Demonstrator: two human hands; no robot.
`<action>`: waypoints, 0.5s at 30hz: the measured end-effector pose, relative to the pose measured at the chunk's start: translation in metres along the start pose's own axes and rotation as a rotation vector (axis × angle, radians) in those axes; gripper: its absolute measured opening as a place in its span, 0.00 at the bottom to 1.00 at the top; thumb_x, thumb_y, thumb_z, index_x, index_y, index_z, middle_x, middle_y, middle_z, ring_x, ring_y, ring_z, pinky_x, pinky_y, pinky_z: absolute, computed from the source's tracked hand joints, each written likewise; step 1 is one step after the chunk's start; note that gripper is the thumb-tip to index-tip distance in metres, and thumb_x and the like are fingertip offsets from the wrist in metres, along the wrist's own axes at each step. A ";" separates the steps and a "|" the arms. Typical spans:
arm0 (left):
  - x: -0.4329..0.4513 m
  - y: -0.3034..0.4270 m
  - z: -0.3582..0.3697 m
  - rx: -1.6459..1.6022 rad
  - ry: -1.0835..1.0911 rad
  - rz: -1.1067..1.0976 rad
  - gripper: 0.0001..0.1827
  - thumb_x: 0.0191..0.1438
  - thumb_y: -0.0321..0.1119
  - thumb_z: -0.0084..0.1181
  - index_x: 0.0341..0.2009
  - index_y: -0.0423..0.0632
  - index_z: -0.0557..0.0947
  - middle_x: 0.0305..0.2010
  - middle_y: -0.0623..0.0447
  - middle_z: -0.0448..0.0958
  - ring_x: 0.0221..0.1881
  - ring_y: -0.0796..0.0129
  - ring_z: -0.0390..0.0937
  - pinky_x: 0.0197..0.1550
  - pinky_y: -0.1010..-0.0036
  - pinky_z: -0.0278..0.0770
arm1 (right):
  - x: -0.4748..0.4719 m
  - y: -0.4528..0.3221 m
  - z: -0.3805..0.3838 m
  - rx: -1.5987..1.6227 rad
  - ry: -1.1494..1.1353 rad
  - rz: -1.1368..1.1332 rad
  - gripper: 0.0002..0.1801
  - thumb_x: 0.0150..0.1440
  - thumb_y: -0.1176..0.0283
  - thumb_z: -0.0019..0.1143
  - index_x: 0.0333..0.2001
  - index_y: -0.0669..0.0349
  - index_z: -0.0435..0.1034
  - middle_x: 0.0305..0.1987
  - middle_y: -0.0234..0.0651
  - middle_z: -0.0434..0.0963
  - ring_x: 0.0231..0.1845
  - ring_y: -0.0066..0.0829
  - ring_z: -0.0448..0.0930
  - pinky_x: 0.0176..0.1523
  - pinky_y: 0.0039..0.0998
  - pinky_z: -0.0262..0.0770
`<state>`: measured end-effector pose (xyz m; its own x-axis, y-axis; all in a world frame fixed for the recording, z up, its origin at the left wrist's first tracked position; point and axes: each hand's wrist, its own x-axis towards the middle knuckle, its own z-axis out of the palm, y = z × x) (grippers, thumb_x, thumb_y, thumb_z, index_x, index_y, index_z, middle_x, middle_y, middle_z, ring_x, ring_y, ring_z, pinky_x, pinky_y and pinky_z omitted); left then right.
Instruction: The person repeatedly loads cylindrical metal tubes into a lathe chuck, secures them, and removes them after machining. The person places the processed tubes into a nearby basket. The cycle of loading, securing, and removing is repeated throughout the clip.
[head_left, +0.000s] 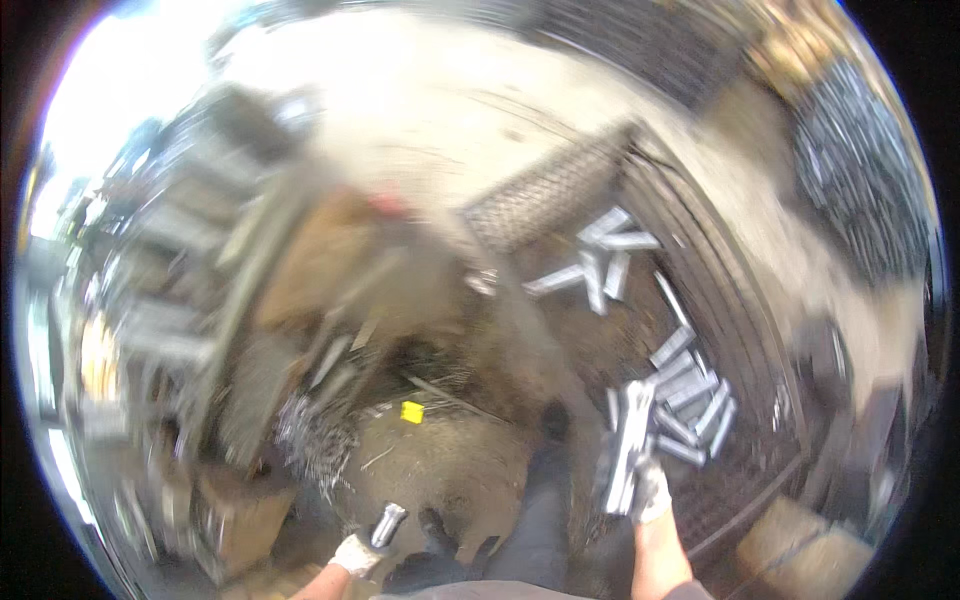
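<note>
My left hand (361, 553), in a white work glove with dark fingers, holds a short silvery metal piece (388, 524) low in the view, over the dirty floor. At the right, my right hand (649, 487), gloved alike, grips long silvery metal pieces (628, 450) over a wire-mesh bin. The mesh bin (559, 187) holds several loose metal pieces (686, 390) beside my right hand and more metal pieces (592, 262) towards its far end. Motion blur hides the finer shape of the pieces and how the fingers close on them.
A small yellow object (412, 412) lies on the floor ahead of my legs. Thin metal scrap (315, 439) is heaped at the left, near blurred boards or panels. Another pile of dark metal parts (862, 172) stands at the far right. A brown box-like object (806, 547) is at lower right.
</note>
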<state>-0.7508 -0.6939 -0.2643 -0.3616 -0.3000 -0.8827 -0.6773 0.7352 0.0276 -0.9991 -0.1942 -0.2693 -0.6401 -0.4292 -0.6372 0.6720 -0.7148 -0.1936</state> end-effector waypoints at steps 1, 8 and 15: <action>-0.023 -0.045 0.011 -0.091 -0.010 -0.137 0.49 0.45 0.65 0.73 0.62 0.41 0.80 0.51 0.33 0.87 0.55 0.40 0.86 0.58 0.56 0.82 | -0.006 0.029 0.025 -0.222 -0.034 0.080 0.42 0.54 0.61 0.76 0.67 0.66 0.65 0.48 0.43 0.83 0.41 0.40 0.87 0.43 0.47 0.88; -0.138 -0.358 0.196 -1.020 0.755 -0.537 0.47 0.40 0.49 0.82 0.63 0.42 0.77 0.52 0.39 0.85 0.53 0.46 0.84 0.57 0.58 0.82 | -0.096 0.243 0.260 -1.226 -0.522 0.044 0.61 0.43 0.61 0.84 0.76 0.72 0.60 0.72 0.48 0.75 0.70 0.37 0.76 0.73 0.39 0.70; -0.193 -0.486 0.137 -1.885 1.386 -0.115 0.29 0.36 0.26 0.77 0.47 0.45 0.82 0.42 0.51 0.84 0.39 0.59 0.83 0.46 0.64 0.85 | -0.129 0.380 0.483 -1.673 -0.742 -0.916 0.29 0.51 0.69 0.65 0.57 0.70 0.77 0.52 0.46 0.86 0.54 0.35 0.86 0.63 0.38 0.82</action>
<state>-0.2643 -0.9099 -0.1711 0.1975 -0.9575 -0.2104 -0.0514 -0.2244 0.9731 -0.8413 -0.6769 0.0997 -0.6261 -0.7186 0.3028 -0.5282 0.1051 -0.8426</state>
